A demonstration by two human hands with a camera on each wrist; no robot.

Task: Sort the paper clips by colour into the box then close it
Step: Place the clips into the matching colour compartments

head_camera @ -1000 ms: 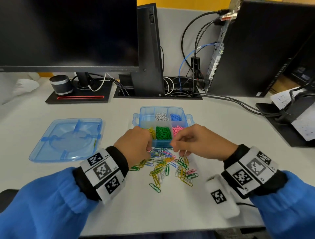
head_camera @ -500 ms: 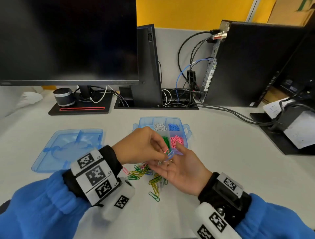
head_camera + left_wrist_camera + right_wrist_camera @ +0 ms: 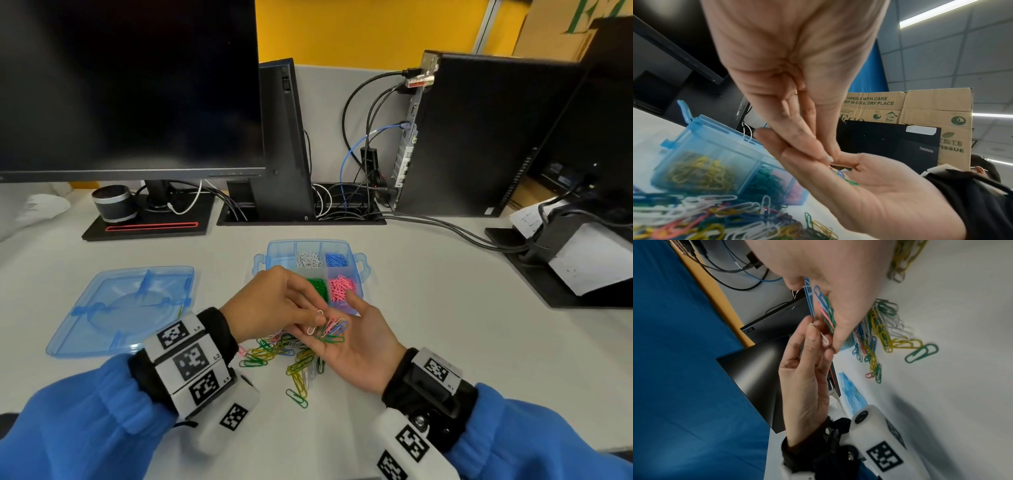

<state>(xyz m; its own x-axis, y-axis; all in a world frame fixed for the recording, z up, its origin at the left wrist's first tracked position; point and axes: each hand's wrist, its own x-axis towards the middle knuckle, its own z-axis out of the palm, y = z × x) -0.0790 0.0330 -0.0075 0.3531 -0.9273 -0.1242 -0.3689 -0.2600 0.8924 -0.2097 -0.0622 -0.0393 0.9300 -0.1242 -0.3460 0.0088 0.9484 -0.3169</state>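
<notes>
1. Both hands meet just in front of the box in the head view. The right hand (image 3: 356, 346) lies palm up, fingers relaxed and flat, cradling a few mixed clips (image 3: 331, 329) – pink, blue and green. The left hand (image 3: 274, 305) reaches over it, thumb and fingertips pinching a white clip (image 3: 315, 322) at the palm's edge. The box (image 3: 310, 270) sits open just beyond the hands, with white, blue, green and pink clips in separate compartments. Its lid (image 3: 120, 308) lies apart to the left. A loose pile of clips (image 3: 291, 356) waits on the desk (image 3: 445, 325) beneath the hands.

2. Left wrist view: the left fingertips (image 3: 828, 155) press together against the right palm (image 3: 879, 194). Yellow clips show through the box's near wall (image 3: 701, 172).

3. Right wrist view: the white clip (image 3: 824, 339) sits between the left fingertips, just beside the coloured ones on the right palm.

4. Step in hand, as I judge it: picking one colour out of the handful – sorting is well short of done. The next move calls for carrying the white clip to the white compartment at the back, keeping the right palm level so nothing slides off.
</notes>
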